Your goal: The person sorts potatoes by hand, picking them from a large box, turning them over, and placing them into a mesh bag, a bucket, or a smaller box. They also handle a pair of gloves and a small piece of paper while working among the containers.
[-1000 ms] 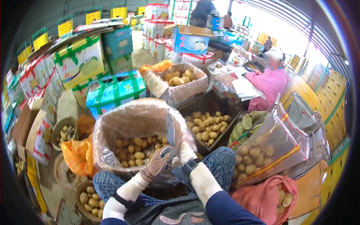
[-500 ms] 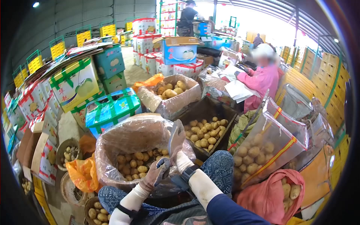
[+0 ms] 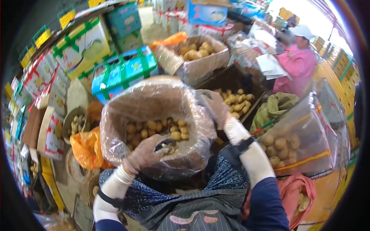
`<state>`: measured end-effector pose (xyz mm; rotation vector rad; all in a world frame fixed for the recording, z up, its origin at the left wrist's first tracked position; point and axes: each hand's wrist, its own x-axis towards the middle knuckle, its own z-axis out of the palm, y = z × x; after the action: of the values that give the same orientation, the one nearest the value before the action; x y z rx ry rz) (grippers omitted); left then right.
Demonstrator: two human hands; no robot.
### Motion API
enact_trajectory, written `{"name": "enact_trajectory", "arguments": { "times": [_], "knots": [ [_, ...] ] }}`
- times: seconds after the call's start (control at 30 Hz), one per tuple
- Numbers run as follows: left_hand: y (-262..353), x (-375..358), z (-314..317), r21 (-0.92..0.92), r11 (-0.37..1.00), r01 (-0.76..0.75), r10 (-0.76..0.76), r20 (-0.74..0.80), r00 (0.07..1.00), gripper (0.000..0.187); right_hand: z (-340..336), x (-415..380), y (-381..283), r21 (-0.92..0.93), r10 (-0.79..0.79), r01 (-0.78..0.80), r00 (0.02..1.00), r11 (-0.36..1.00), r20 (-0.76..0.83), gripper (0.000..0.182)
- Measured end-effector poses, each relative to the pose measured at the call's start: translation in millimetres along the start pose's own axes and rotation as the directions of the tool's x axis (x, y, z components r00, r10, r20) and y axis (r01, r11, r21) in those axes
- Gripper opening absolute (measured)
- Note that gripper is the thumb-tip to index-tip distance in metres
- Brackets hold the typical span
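Observation:
A cardboard box lined with clear plastic stands in front of my knees, with potatoes heaped over its bottom. My left hand, in a glove with dark fingers, reaches over the near rim into the box. Its fingers are bent and apart, close above some potatoes, and the fingertips are partly hidden. On the right rim lies my right hand, also gloved, its dark fingers hooked over the plastic-covered edge.
Behind are another potato carton and a dark crate with potatoes. On the right stand a clear bag of potatoes and a pink sack. Left are an orange bag and a blue carton. A person in pink handles papers.
My hands were close together over the box's near right side. Now they are apart, the left lower at the near rim, the right on the right rim. The view has tilted down.

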<state>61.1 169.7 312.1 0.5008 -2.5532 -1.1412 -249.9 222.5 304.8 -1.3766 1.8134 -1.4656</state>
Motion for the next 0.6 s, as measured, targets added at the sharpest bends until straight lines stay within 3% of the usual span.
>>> {"name": "enact_trajectory", "arguments": {
  "times": [0.03, 0.07, 0.1, 0.17, 0.23, 0.27, 0.33, 0.37, 0.4, 0.43, 0.47, 0.5, 0.53, 0.57, 0.6],
  "knots": [
    [-12.5, -2.1, -8.2, 0.064, 0.997, 0.038, -0.042, 0.063, 0.997, 0.033, -13.7, -6.1, -9.5, -0.260, -0.056, 0.072, 0.996, 0.963, 0.069, 0.034],
    [-24.8, -4.3, -15.9, 0.132, 0.989, 0.065, -0.082, 0.127, 0.989, 0.033, -22.1, -13.7, -19.7, -0.376, 0.134, -0.086, 0.986, 0.923, 0.101, 0.040],
    [-38.3, -7.0, -21.5, 0.128, 0.987, 0.093, -0.110, 0.131, 0.985, 0.033, -30.7, -8.9, 10.5, -0.371, 0.202, -0.097, 0.946, 0.924, 0.255, 0.048],
    [-63.3, -8.7, -25.3, 0.314, 0.911, 0.268, -0.361, 0.294, 0.885, 0.040, -32.2, -19.3, 42.9, -0.476, 0.174, -0.028, 0.949, 0.879, 0.264, 0.062],
    [-96.9, -2.5, -18.4, 0.311, 0.901, 0.303, -0.410, 0.377, 0.831, 0.037, -27.5, -24.2, 56.6, -0.516, 0.229, -0.050, 0.929, 0.855, 0.290, 0.068],
    [-110.8, 2.2, -15.1, 0.313, 0.895, 0.318, -0.433, 0.441, 0.786, 0.035, -23.8, -26.4, 61.3, -0.566, 0.188, 0.023, 0.931, 0.824, 0.313, 0.071],
    [-128.4, 36.2, -2.4, 0.281, 0.814, 0.508, -0.572, 0.536, 0.621, 0.039, -15.5, -27.1, 62.5, -0.603, 0.169, 0.083, 0.922, 0.793, 0.348, 0.075],
    [-148.4, 45.0, 11.9, 0.244, 0.861, 0.447, -0.507, 0.491, 0.708, 0.041, -9.3, -24.9, 56.4, -0.676, 0.204, 0.097, 0.913, 0.730, 0.352, 0.078],
    [-162.7, 59.2, 30.0, 0.307, 0.810, 0.499, -0.586, 0.410, 0.699, 0.043, -4.9, -22.9, 53.0, -0.743, 0.238, 0.118, 0.904, 0.659, 0.354, 0.081],
    [-172.0, 75.3, 46.8, 0.291, 0.820, 0.492, -0.571, 0.362, 0.737, 0.045, -2.2, -24.5, 54.9, -0.709, 0.122, 0.165, 0.934, 0.685, 0.335, 0.078],
    [-192.6, 93.2, 63.1, 0.193, 0.802, 0.565, -0.585, 0.445, 0.678, 0.045, -2.5, -22.3, 52.7, -0.709, 0.141, 0.157, 0.929, 0.687, 0.342, 0.078],
    [-201.5, 103.3, 79.2, 0.108, 0.863, 0.493, -0.500, 0.319, 0.805, 0.042, -4.3, -18.0, 48.2, -0.693, 0.139, 0.197, 0.907, 0.694, 0.398, 0.077],
    [-226.6, 114.9, 97.3, 0.113, 0.825, 0.553, -0.559, 0.298, 0.773, 0.039, -5.0, -14.7, 46.4, -0.673, 0.137, 0.235, 0.882, 0.701, 0.451, 0.077],
    [-244.6, 124.3, 106.9, 0.160, 0.843, 0.514, -0.538, 0.269, 0.799, 0.039, -3.9, -13.8, 48.6, -0.668, 0.234, 0.093, 0.893, 0.738, 0.383, 0.073],
    [-256.3, 132.2, 111.3, 0.208, 0.856, 0.474, -0.515, 0.242, 0.822, 0.039, -4.6, -12.9, 48.8, -0.666, 0.253, 0.083, 0.885, 0.741, 0.392, 0.073]
  ]
}}
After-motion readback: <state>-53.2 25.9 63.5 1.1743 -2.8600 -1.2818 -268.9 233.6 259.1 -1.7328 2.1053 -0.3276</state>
